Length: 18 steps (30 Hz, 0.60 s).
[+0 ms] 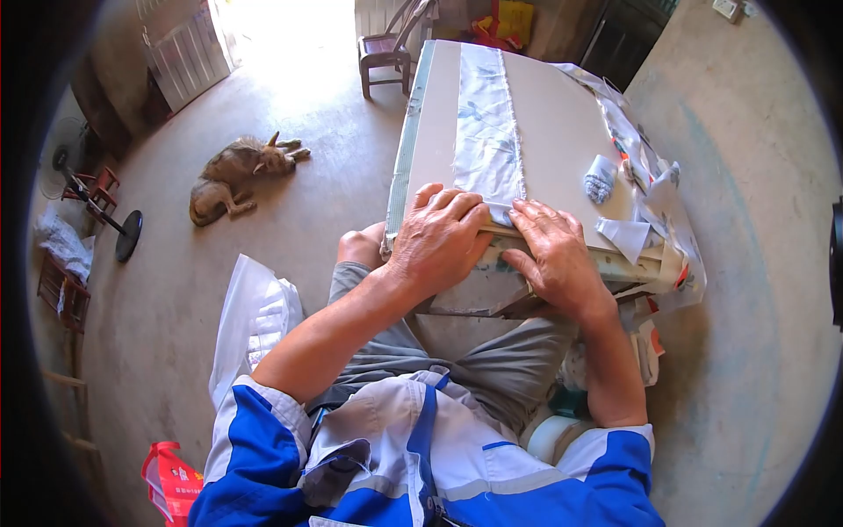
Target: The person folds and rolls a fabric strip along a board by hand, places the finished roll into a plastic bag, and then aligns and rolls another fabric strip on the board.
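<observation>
A long strip of white cloth [488, 123] with faint blue marks and frayed edges lies lengthwise on the pale table top [562, 123]. My left hand [439, 237] rests over the strip's near end at the table's front edge, its fingers bent and close together. Just right of it, my right hand [555, 255] presses on the same end with its fingertips, thumb apart. The cloth is folded or rolled between the two hands; what lies under the fingers is hidden. Right of the strip is a small blue-and-white bundle [601, 179], with a white scrap [624, 235] nearer me.
Loose cloth strips [663, 206] hang along the table's right edge. A dog [241, 176] lies on the floor at left, near a standing fan [128, 235]. A wooden chair [384, 54] stands behind the table. A white bag [250, 321] and a red bag [176, 483] are at my left.
</observation>
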Motion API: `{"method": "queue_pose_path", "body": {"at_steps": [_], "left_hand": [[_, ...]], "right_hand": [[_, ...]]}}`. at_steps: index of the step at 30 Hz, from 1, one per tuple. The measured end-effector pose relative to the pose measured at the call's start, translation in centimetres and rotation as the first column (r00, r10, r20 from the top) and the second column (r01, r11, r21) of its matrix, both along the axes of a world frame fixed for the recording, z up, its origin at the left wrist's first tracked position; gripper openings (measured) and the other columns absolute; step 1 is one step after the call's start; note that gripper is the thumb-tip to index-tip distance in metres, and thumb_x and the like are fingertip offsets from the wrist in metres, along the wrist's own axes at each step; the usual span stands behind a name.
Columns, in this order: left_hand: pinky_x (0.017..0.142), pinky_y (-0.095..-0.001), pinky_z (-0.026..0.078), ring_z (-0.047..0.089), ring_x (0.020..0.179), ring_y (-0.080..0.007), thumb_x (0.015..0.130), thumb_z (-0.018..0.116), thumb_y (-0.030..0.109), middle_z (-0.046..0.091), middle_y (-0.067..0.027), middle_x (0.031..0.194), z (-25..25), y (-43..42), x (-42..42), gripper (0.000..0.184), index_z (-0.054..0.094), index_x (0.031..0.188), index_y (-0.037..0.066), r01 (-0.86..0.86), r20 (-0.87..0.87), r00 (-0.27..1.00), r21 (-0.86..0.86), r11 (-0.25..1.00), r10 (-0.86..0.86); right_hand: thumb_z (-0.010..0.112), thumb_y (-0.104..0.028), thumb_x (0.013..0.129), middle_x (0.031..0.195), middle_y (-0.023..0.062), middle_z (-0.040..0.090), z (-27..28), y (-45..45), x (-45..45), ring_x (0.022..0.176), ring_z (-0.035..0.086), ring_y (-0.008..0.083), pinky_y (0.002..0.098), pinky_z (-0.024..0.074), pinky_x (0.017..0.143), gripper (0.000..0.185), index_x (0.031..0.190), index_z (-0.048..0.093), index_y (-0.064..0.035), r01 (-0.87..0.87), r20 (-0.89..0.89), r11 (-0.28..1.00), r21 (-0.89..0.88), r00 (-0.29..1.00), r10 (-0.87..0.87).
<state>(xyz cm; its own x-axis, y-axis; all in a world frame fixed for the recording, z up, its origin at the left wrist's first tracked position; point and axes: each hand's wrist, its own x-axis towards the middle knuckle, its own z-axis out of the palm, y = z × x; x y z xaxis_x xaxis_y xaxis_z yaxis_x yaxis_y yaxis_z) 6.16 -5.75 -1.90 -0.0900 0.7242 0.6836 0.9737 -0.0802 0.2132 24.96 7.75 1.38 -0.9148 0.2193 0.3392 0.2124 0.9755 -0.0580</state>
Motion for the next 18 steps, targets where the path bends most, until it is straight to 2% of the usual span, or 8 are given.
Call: {"method": "queue_pose_path", "body": {"at_steps": [5,11,18], "left_hand": [[0.109,-0.0470,0.044,0.067,0.113,-0.0269,0.088,0.078,0.018,0.072,-0.0079,0.119,-0.2,-0.3,-0.4,0.029,0.073,0.114,0.008,0.060,-0.009,0.998,0.019,0.998,-0.060],[0.109,-0.0478,0.045,0.069,0.109,-0.0281,0.088,0.078,0.015,0.072,-0.0073,0.118,0.3,-0.5,-0.8,0.026,0.074,0.112,0.008,0.062,0.001,0.998,-0.008,0.998,-0.062],[0.106,-0.0486,0.048,0.070,0.103,-0.0315,0.091,0.074,0.013,0.075,-0.0112,0.109,1.1,-0.5,-1.5,0.021,0.074,0.111,0.006,0.085,0.072,0.994,0.000,0.996,-0.085]], "right_hand": [[0.071,-0.016,0.095,0.139,0.0139,0.067,0.0,0.3,0.3,0.137,0.058,0.0307,0.0510,0.0369,0.116,0.039,0.132,0.069,-0.0035,-0.030,-0.069,0.998,0.057,0.997,0.034],[0.070,-0.011,0.094,0.126,0.0103,0.071,-0.4,0.9,-0.3,0.124,0.063,0.0302,0.0460,0.0440,0.109,0.029,0.122,0.071,-0.0027,-0.049,-0.193,0.994,0.094,0.979,0.066],[0.069,-0.008,0.094,0.114,0.0118,0.071,-0.7,1.7,-0.7,0.110,0.064,0.0326,0.0444,0.0476,0.098,0.023,0.116,0.071,-0.0043,-0.072,-0.291,0.995,-0.064,0.955,0.051]]}}
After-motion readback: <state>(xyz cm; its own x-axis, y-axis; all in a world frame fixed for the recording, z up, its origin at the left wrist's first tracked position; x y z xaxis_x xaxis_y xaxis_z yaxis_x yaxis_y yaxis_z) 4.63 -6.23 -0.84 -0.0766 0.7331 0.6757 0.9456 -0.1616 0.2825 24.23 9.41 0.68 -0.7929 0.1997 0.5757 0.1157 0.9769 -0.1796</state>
